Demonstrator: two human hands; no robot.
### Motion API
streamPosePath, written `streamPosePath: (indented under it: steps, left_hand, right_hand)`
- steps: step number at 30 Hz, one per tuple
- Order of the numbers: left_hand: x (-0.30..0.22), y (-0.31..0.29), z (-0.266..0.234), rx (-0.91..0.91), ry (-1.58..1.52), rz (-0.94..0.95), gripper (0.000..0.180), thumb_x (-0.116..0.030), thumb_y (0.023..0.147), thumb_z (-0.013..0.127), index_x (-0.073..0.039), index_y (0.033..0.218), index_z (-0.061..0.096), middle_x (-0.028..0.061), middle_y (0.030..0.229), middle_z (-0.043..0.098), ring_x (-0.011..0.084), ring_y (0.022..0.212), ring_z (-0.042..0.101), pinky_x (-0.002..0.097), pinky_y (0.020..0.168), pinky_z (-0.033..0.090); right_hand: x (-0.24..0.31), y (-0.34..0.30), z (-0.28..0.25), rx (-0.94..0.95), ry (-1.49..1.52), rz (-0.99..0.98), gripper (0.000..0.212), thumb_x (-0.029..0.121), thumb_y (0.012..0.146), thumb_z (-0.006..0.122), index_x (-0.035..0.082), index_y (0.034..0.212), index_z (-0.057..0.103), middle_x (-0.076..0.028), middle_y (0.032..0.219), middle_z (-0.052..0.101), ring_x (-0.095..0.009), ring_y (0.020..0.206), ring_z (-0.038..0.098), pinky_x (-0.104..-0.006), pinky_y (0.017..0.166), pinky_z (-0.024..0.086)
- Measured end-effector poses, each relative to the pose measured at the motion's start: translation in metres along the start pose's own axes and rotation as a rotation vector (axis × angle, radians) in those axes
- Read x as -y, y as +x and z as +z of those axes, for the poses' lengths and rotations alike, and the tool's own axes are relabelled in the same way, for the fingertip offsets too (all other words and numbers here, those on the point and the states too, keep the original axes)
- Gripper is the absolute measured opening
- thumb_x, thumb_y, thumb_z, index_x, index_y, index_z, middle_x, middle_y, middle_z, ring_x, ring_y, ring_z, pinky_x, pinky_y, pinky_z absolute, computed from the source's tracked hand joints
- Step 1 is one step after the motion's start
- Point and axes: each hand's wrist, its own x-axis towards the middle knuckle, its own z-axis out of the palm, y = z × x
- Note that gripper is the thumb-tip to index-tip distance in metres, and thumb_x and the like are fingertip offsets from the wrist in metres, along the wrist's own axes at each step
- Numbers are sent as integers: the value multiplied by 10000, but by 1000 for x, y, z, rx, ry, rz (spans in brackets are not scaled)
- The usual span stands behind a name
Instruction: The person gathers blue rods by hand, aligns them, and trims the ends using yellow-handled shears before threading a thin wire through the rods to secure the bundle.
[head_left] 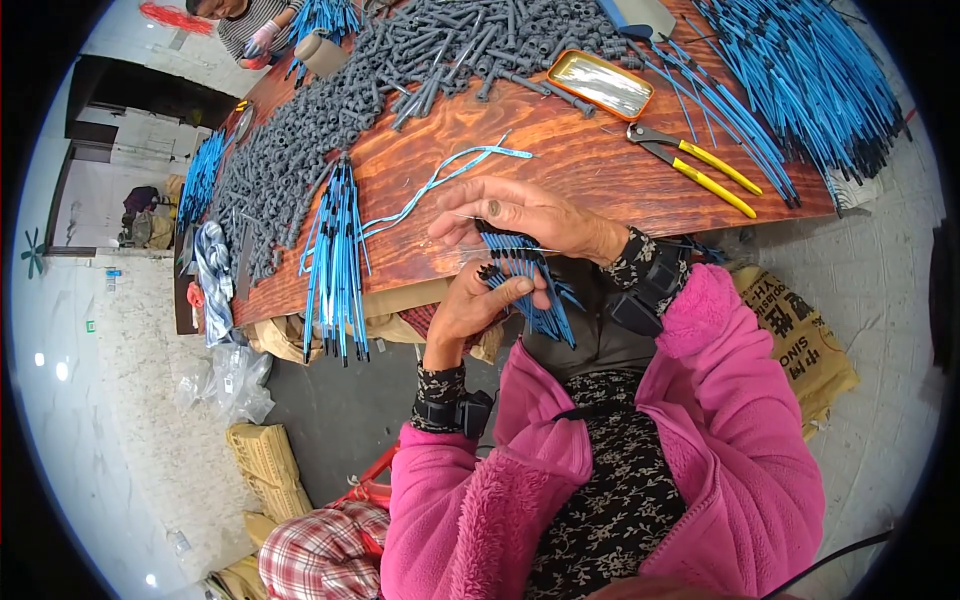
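My left hand [468, 307] is closed round a small bundle of thin blue tubes [545, 322] with black ends, the thumb lying across them. The tubes fan downward over my lap at the table's front edge. Just above, my right hand [545, 218] reaches across from the right, its fingers bent over the black ends. A fine, needle-like wire [467, 216] shows at its fingertips, apparently pinched there; part of it is hidden. Beyond my hands, a light blue strip [420, 195] lies loosely curled on the brown wooden table [400, 258].
Grey plastic fittings [430, 50] are heaped along the table. Yellow-handled pincers [695, 170] and a tin of thin metal pins [602, 82] lie to the right. Blue tubes [810, 85] pile far right; another bunch [340, 260] overhangs the left edge. A co-worker [255, 30] sits far left.
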Motion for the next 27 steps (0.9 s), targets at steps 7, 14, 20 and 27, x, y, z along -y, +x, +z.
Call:
streamPosePath:
  steps: [7,14,20,27]
  left_hand:
    - [6,0,-1,-23,-52,0,179,-163,977,627,6,1001,682,72,859,713,142,825,656,287,764,518]
    - [8,5,3,-29,-76,22,188,-169,982,622,11,1011,671,83,856,712,144,804,664,276,738,531]
    - [12,4,0,-64,-106,36,195,-178,986,621,10,1014,664,93,882,711,152,806,673,278,739,540]
    - [21,-7,-7,-157,-61,102,189,-190,988,622,-9,1006,671,63,881,698,131,796,650,267,723,526]
  right_hand:
    - [0,-1,7,-151,38,-14,503,384,1042,482,3,1369,461,-134,1174,629,-203,1132,586,-370,1033,432]
    - [-17,-2,-10,-211,132,-110,503,393,1037,493,34,1387,457,-108,1174,632,-206,1179,563,-380,1086,379]
    - [-11,-17,-15,-329,381,-150,544,417,1022,514,58,1422,425,-128,1306,580,-224,1279,522,-372,1117,352]
    - [-8,-58,-9,-128,-142,345,745,403,892,729,34,1441,386,-128,1327,562,-211,1249,524,-309,1039,419]
